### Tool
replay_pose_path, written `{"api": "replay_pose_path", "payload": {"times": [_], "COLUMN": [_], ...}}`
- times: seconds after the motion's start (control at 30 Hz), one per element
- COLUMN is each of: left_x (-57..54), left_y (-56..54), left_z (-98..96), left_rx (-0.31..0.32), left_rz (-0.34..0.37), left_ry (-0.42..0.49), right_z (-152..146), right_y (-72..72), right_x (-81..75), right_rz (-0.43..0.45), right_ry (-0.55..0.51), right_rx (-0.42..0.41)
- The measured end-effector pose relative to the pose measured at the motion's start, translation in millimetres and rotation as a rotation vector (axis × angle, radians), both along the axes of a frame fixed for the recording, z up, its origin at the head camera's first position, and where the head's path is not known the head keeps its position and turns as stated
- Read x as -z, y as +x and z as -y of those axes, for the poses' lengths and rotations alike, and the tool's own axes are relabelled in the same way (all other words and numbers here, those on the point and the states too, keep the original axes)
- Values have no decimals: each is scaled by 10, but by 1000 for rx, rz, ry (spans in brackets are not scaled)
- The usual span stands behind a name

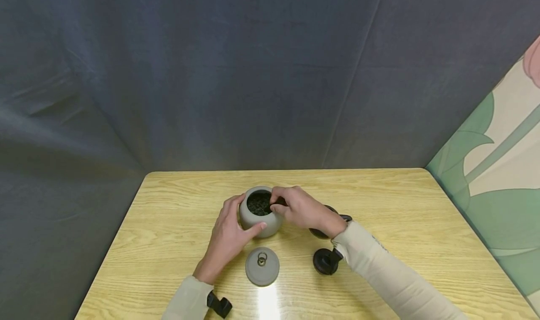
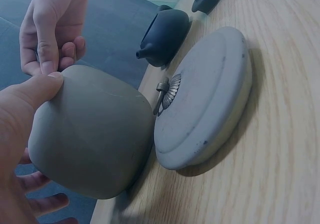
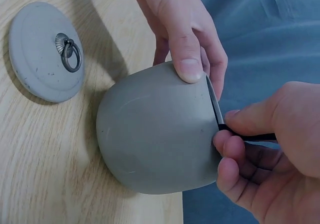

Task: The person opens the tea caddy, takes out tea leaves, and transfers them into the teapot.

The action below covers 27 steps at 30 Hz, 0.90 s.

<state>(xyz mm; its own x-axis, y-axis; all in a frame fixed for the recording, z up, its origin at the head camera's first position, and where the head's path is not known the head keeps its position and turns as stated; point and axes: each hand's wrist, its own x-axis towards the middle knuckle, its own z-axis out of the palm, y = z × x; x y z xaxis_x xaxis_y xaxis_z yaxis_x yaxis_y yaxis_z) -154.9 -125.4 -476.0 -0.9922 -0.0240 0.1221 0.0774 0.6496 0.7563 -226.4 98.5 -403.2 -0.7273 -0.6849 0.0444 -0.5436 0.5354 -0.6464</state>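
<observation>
My left hand [image 1: 229,228] grips the side of a round grey tea jar [image 1: 272,224], with the thumb near its rim. Dark, leafy bits like tea [image 1: 258,204] lie inside its wide mouth. Between right thumb and fingers, my right hand [image 1: 301,207] pinches a thin black handle [image 3: 257,136] at the jar's mouth. The handle's other end is hidden inside the jar. Just in front of the jar, its grey lid [image 1: 262,271] rests on the table, a metal ring [image 3: 71,56] on top.
A dark teapot [image 2: 167,36] stands right of the jar, partly behind my right wrist in the head view. Nearer, a small round black piece [image 1: 324,262] sits beside the right sleeve. Dark cloth [image 1: 270,76] hangs behind the wooden table [image 1: 401,226].
</observation>
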Motion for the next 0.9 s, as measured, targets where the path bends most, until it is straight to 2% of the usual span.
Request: {"api": "replay_pose_path", "payload": {"times": [0.37,0.9], "left_x": [1,-31], "left_y": [-6,-1], "left_z": [-4,-17], "left_rx": [-1,-9], "left_rz": [-7,25], "left_ry": [0,-5], "right_z": [-42,-99], "right_y": [-38,-48], "right_x": [51,104], "right_rz": [108,268], "right_ry": [-116,-226], "right_rx": [23,72]}}
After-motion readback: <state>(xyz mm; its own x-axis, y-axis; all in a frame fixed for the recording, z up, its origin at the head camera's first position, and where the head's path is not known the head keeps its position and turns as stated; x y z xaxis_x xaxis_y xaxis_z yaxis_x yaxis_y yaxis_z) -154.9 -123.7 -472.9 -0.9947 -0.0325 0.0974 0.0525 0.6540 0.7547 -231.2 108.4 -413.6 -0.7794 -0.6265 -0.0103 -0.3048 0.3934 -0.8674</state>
